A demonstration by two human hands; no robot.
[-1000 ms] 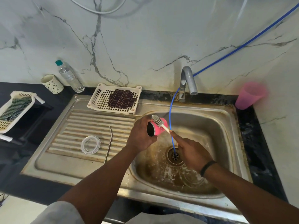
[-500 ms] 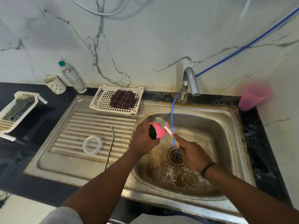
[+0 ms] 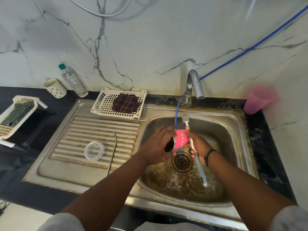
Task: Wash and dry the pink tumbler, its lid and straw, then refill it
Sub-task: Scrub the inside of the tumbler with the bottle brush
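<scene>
A home kitchen, seen from where I stand at the wash-up corner. A stainless-steel sink (image 3: 233, 117) with a ribbed draining board (image 3: 83, 130) is set into my dark tabletop (image 3: 266, 147). A curved tap (image 3: 194, 84) rises at the sink's back edge before a marble-patterned wall (image 3: 150, 39). Along the tabletop's back edge stand a water bottle (image 3: 73, 80), a patterned cup (image 3: 55, 88) and a plastic basket (image 3: 103, 104) holding a checked cloth (image 3: 126, 103).

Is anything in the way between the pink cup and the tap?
Only the blue tube hanging from the tap and the bottle brush head rise between the pink tumbler and the spout; the rest looks open.
</scene>
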